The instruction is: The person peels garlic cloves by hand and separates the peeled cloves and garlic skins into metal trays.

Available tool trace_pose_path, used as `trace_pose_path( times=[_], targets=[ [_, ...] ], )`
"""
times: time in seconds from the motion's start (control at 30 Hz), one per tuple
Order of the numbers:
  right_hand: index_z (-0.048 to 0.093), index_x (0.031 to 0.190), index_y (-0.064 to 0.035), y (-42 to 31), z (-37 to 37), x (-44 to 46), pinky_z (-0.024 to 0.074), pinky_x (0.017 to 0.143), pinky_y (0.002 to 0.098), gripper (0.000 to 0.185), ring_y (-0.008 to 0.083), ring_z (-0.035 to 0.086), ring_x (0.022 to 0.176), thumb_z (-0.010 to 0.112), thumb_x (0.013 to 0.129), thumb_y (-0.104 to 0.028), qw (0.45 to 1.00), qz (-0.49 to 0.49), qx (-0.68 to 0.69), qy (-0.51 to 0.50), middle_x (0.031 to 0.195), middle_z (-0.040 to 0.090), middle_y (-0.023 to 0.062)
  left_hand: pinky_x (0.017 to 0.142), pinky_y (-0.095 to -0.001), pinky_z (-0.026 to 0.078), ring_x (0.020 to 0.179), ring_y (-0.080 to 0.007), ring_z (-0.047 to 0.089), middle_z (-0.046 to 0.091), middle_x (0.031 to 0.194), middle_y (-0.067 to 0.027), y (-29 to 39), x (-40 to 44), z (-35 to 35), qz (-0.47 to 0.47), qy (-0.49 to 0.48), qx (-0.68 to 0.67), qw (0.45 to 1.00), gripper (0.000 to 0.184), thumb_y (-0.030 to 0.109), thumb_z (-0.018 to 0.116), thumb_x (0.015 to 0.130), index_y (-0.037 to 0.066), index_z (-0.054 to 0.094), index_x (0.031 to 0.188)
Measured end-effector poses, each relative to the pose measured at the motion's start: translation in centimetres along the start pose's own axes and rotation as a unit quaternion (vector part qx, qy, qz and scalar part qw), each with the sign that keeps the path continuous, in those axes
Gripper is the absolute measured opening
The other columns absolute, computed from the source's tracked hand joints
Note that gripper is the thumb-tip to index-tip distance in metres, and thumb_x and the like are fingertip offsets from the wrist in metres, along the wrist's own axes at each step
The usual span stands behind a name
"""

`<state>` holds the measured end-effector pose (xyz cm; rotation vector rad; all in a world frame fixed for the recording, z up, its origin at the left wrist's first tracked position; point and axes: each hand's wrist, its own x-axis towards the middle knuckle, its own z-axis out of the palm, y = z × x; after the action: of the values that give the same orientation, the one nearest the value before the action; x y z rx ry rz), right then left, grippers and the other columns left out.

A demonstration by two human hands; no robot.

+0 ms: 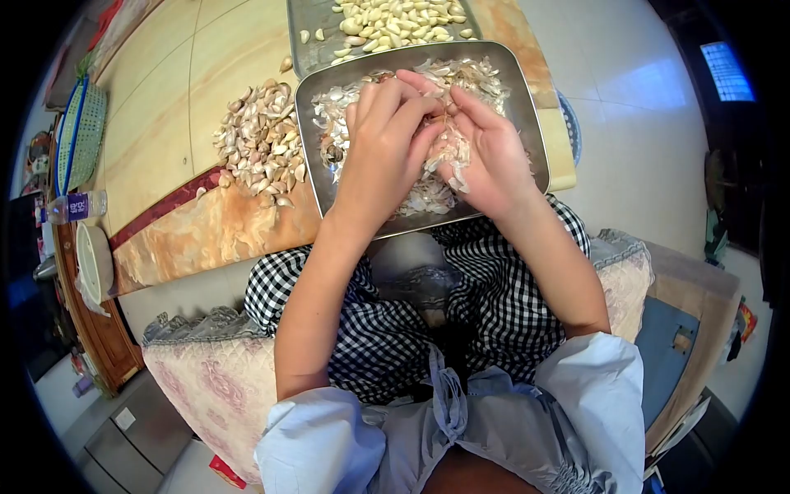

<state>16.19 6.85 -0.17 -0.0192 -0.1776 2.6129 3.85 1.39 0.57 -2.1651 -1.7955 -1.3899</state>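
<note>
Both my hands meet over a metal tray (536, 123) filled with papery garlic skins (420, 198). My left hand (387, 136) has its fingers bent and drawn together at the tips, near the other palm. Palm up, my right hand (494, 152) has skins lying on it and its fingers curled toward the left fingertips. Whatever is between the fingertips is too small to make out. Unpeeled garlic cloves (263, 144) lie in a pile left of the tray. Beyond it, peeled cloves (395, 23) rest on a second tray (309, 58).
The tray of skins sits at the edge of the marble-patterned table (156, 107), over my lap. A green basket (85, 132), a bottle (78, 207) and a white bowl (95, 262) stand at the left. A blue basket rim (569, 128) shows behind the table's right edge.
</note>
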Motion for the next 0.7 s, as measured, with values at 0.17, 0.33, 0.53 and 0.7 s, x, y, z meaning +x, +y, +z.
trace_pose_path(
  times=[0.17, 0.33, 0.53, 0.7],
  targets=[
    [0.04, 0.122, 0.004, 0.3, 1.0, 0.3, 0.0415, 0.089, 0.032, 0.041, 0.0209, 0.051, 0.1, 0.024, 0.094, -0.021, 0.991, -0.012, -0.005, 0.13, 0.111, 0.052, 0.0127, 0.068, -0.0254, 0.04, 0.075, -0.0146, 0.049, 0.054, 0.083, -0.0043, 0.6, 0.2, -0.7, -0.129, 0.002, -0.176, 0.976, 0.016, 0.003, 0.063, 0.072, 0.004, 0.059, 0.088],
    [0.04, 0.121, 0.0044, 0.1, 0.4, 0.3, 0.0403, 0.091, 0.0342, 0.04, 0.0225, 0.051, 0.1, 0.024, 0.093, -0.02, 0.997, -0.016, 0.055, 0.059, 0.109, 0.053, 0.0132, 0.066, -0.0293, 0.041, 0.074, -0.0193, 0.051, 0.057, 0.08, -0.0063, 0.3, 0.6, -1.0, -0.126, 0.015, -0.184, 0.975, 0.021, 0.001, 0.061, 0.069, 0.004, 0.059, 0.089],
    [0.042, 0.12, 0.0042, 0.0, -0.5, 0.3, 0.044, 0.082, 0.0301, 0.04, 0.0174, 0.053, 0.088, 0.024, 0.093, -0.021, 0.998, 0.033, 0.058, -0.014, 0.102, 0.054, 0.0102, 0.072, -0.0308, 0.039, 0.075, -0.0203, 0.053, 0.059, 0.076, -0.0038, -0.3, 0.4, -0.5, -0.039, 0.017, -0.084, 0.995, 0.017, 0.004, 0.062, 0.069, 0.005, 0.061, 0.086],
    [0.043, 0.12, 0.0022, 0.3, 0.1, 0.2, 0.0462, 0.063, 0.0258, 0.04, 0.0133, 0.053, 0.077, 0.026, 0.093, -0.022, 0.997, 0.025, 0.029, 0.062, 0.092, 0.053, 0.0058, 0.071, -0.0296, 0.036, 0.075, -0.0187, 0.054, 0.059, 0.071, -0.0005, 0.0, 0.5, -0.8, -0.034, 0.03, -0.047, 0.998, 0.013, 0.006, 0.065, 0.068, 0.007, 0.062, 0.081]
  ],
)
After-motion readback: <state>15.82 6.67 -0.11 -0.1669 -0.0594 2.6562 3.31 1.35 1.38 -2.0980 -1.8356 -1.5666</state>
